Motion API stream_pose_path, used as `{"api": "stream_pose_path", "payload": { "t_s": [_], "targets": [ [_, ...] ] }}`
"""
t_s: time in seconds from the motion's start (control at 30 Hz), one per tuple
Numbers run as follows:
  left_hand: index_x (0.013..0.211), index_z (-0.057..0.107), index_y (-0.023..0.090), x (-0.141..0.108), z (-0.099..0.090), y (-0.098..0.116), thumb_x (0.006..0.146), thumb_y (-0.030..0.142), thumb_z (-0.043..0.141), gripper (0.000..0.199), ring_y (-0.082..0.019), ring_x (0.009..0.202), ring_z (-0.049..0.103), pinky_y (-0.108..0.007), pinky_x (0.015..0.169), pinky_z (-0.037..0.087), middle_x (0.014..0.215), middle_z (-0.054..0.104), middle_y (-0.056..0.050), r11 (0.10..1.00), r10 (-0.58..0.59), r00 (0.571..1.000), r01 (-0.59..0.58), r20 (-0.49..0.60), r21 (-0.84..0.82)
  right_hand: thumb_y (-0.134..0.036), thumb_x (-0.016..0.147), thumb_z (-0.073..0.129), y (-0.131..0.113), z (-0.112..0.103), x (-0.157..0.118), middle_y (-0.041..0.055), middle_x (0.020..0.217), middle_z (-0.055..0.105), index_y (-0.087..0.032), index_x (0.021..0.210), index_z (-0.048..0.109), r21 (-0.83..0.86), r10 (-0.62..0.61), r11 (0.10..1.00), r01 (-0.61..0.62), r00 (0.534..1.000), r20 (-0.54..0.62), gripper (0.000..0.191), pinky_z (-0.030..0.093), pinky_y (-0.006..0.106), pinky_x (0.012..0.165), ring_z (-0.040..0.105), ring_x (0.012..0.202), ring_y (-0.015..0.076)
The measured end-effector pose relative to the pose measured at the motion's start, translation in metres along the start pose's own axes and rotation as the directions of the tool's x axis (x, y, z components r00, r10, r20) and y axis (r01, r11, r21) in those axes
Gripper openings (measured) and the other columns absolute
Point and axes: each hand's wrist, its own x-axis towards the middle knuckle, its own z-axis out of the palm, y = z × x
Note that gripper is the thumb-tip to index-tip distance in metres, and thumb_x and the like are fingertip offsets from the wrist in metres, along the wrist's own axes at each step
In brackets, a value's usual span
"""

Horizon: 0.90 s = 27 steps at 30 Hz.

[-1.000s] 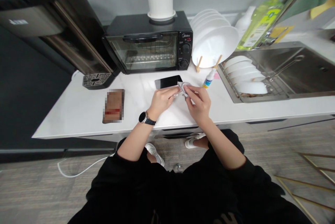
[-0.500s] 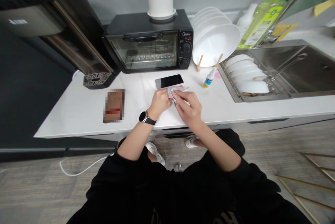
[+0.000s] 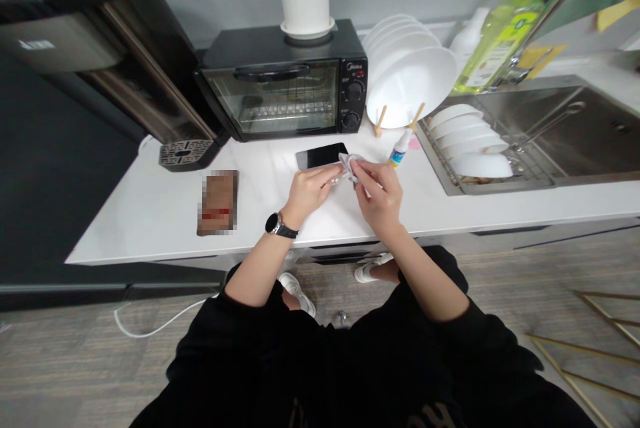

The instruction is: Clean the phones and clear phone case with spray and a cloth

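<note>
My right hand [image 3: 381,196] pinches a crumpled pale grey cloth [image 3: 346,160] between thumb and fingers, just above the white counter. My left hand [image 3: 309,192], with a black watch [image 3: 273,223] on its wrist, is closed with its fingers pointing at the cloth. Something small and shiny shows at its fingertips, too small to name. Behind the hands lies a dark phone [image 3: 320,156] flat on the counter. A small white spray bottle [image 3: 401,148] with a blue and yellow label stands just beyond my right hand.
A pixelated brown flat object [image 3: 219,203] lies at the left, near a drinks dispenser [image 3: 185,153]. At the back stand a toaster oven [image 3: 285,95] and racked white plates [image 3: 413,85]. On the right, white bowls [image 3: 483,165] sit in the sink [image 3: 560,175].
My right hand has moved right and slightly up with the cloth, drawing away from my left hand. The left fingers have stretched out a little more to the right.
</note>
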Motion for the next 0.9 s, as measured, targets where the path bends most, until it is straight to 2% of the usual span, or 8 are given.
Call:
{"api": "stream_pose_path", "payload": {
  "t_s": [0.17, 0.3, 0.37, 0.43, 0.53, 0.63, 0.73, 0.9],
  "targets": [
    [0.115, 0.078, 0.015, 0.001, 0.000, 0.001, 0.103, 0.011, 0.056, 0.026, -0.018, 0.105, 0.081, -0.025, 0.093, 0.064, 0.115, 0.083, -0.007, 1.000, 0.013, 1.000, -0.013, 0.008, -0.008, -0.007, 0.102, 0.053, 0.001, -0.001, -0.001, 0.0078, 0.124, 0.074, -0.036, 0.153, 0.059, 0.021, 0.036, 0.999, -0.036, 0.999, -0.003, 0.060, 0.063, 0.040, 0.086, 0.068, 0.107, 0.0227],
    [0.116, 0.078, 0.015, 0.000, 0.000, 0.000, 0.103, 0.012, 0.055, 0.027, -0.017, 0.103, 0.081, -0.025, 0.090, 0.064, 0.115, 0.083, -0.007, 1.000, 0.010, 1.000, -0.010, 0.003, -0.002, -0.006, 0.102, 0.052, -0.004, 0.001, 0.000, 0.0084, 0.122, 0.074, -0.034, 0.153, 0.059, 0.025, 0.074, 0.997, -0.074, 0.997, -0.025, 0.059, 0.063, 0.038, 0.082, 0.068, 0.109, 0.0230],
    [0.112, 0.078, 0.016, -0.001, 0.000, 0.000, 0.104, 0.014, 0.055, 0.024, -0.017, 0.096, 0.081, -0.025, 0.083, 0.063, 0.107, 0.084, -0.007, 1.000, -0.009, 1.000, 0.009, -0.006, 0.014, -0.007, 0.102, 0.052, -0.008, 0.003, 0.001, 0.0084, 0.122, 0.074, -0.034, 0.152, 0.060, 0.019, 0.086, 0.996, -0.086, 0.996, -0.020, 0.057, 0.063, 0.039, 0.081, 0.068, 0.108, 0.0231],
    [0.094, 0.076, 0.015, -0.002, 0.002, -0.002, 0.103, 0.015, 0.056, 0.022, -0.015, 0.078, 0.078, -0.024, 0.070, 0.059, 0.088, 0.081, -0.006, 0.999, -0.018, 1.000, 0.019, -0.018, 0.031, -0.008, 0.103, 0.052, -0.014, 0.005, 0.001, 0.0085, 0.122, 0.074, -0.033, 0.151, 0.061, 0.018, 0.074, 0.997, -0.074, 0.997, 0.006, 0.055, 0.064, 0.039, 0.082, 0.068, 0.107, 0.0229],
    [0.066, 0.062, 0.017, -0.005, 0.006, -0.006, 0.098, 0.012, 0.054, 0.033, -0.013, 0.053, 0.062, -0.024, 0.054, 0.046, 0.061, 0.065, -0.002, 0.998, -0.005, 0.999, 0.009, -0.051, 0.068, -0.008, 0.102, 0.055, -0.027, 0.010, -0.001, 0.0095, 0.122, 0.075, -0.030, 0.150, 0.061, 0.033, -0.003, 0.999, 0.001, 0.999, 0.035, 0.054, 0.064, 0.039, 0.087, 0.069, 0.108, 0.0227],
    [0.063, 0.057, 0.017, -0.008, 0.008, -0.010, 0.091, 0.008, 0.052, 0.030, -0.013, 0.050, 0.056, -0.025, 0.052, 0.041, 0.059, 0.061, -0.001, 0.996, -0.005, 0.998, 0.011, -0.066, 0.087, -0.007, 0.101, 0.057, -0.035, 0.014, -0.002, 0.0105, 0.120, 0.076, -0.028, 0.151, 0.061, 0.037, -0.070, 0.997, 0.070, 0.998, 0.009, 0.054, 0.064, 0.039, 0.089, 0.069, 0.108, 0.0228],
    [0.063, 0.056, 0.018, -0.010, 0.009, -0.012, 0.089, 0.008, 0.053, 0.028, -0.013, 0.051, 0.056, -0.025, 0.053, 0.041, 0.059, 0.060, -0.001, 0.996, -0.026, 0.998, 0.031, -0.053, 0.083, -0.008, 0.102, 0.056, -0.034, 0.014, -0.004, 0.0102, 0.120, 0.076, -0.029, 0.150, 0.061, 0.013, -0.071, 0.997, 0.070, 0.997, 0.029, 0.052, 0.064, 0.040, 0.089, 0.070, 0.108, 0.0228],
    [0.062, 0.056, 0.018, -0.007, 0.007, -0.009, 0.096, 0.013, 0.052, 0.035, -0.014, 0.050, 0.057, -0.027, 0.052, 0.042, 0.057, 0.058, -0.001, 0.995, 0.014, 0.999, -0.011, -0.030, 0.099, -0.005, 0.101, 0.057, -0.021, 0.008, -0.004, 0.0093, 0.120, 0.076, -0.031, 0.152, 0.059, 0.010, -0.086, 0.996, 0.085, 0.996, 0.025, 0.058, 0.063, 0.040, 0.089, 0.069, 0.105, 0.0224]
  ]
}}
